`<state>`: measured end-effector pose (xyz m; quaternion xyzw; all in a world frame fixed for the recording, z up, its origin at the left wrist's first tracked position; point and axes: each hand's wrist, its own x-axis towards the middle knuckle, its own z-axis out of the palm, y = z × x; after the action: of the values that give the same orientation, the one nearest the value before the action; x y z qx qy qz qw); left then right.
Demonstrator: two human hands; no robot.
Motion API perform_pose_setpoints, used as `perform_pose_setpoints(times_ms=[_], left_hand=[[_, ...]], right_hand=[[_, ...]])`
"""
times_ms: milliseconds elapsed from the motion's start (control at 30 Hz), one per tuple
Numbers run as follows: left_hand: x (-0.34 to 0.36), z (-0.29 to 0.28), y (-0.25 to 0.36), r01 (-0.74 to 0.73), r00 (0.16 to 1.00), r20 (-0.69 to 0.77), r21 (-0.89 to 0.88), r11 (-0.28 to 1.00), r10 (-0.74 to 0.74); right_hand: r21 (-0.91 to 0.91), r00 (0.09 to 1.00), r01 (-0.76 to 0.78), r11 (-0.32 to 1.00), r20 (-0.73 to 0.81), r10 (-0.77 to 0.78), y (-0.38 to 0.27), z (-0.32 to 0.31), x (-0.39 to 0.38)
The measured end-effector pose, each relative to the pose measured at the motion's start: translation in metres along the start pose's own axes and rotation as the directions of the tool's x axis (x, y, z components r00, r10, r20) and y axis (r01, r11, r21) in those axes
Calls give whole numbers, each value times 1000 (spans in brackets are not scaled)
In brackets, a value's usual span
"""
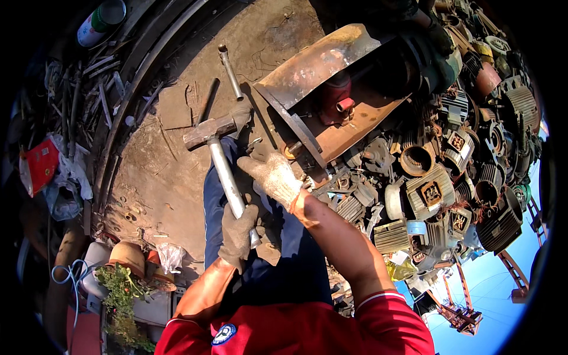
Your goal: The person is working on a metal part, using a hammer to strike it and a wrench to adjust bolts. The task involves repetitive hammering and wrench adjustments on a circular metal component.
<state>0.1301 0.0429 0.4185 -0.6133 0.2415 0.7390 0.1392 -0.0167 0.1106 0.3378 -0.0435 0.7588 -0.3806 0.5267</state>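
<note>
My left hand (238, 232), in a dirty grey work glove, grips the lower part of a sledgehammer's pale metal handle (225, 176). The worn steel hammer head (209, 131) is raised above the ground, up and to the left of my right hand. My right hand (274, 178), in a whitish knit glove, has its thumb spread away from the fingers, and I see nothing held in it. Close to its fingertips are a small bolt-like metal piece (254, 143) and a rusty cut-open metal casing (322, 62) with a red jack-like part (336, 100) inside.
A metal tube (231, 72) and a dark rod (207, 100) lie on the dirt ground beyond the hammer. Scrap motor housings (431, 190) pile up at the right. Metal strips, a red packet (40, 167) and a can (102, 23) are at the left. Pots and a plant (123, 296) stand lower left.
</note>
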Motion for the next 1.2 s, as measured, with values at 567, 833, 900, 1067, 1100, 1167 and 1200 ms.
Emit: perform_pose_setpoints(times_ms=[567,833,900,1067,1100,1167,1200], left_hand=[[102,28,-19,-695,711,443,558,453,546],[147,4,-46,-471,876,334,746,471,348],[150,13,-47,-387,918,297,818,426,263],[156,18,-84,-402,913,272,734,547,305],[154,26,-83,-320,946,235,791,521,224],[150,28,-88,-397,917,311,772,496,251],[151,27,-92,-430,902,341,762,483,265]], right_hand=[[-670,837,-199,715,-496,-231,-20,-226,57],[-305,862,-219,927,-505,38,-133,-216,46],[-515,857,-45,856,-460,-232,-179,-225,28],[-894,717,334,297,36,-697,-291,-278,-39],[-807,715,441,393,51,-697,-284,-290,-40],[-653,722,527,544,7,-692,-255,-300,-26],[-720,728,405,564,-120,-675,-225,-295,-9]])
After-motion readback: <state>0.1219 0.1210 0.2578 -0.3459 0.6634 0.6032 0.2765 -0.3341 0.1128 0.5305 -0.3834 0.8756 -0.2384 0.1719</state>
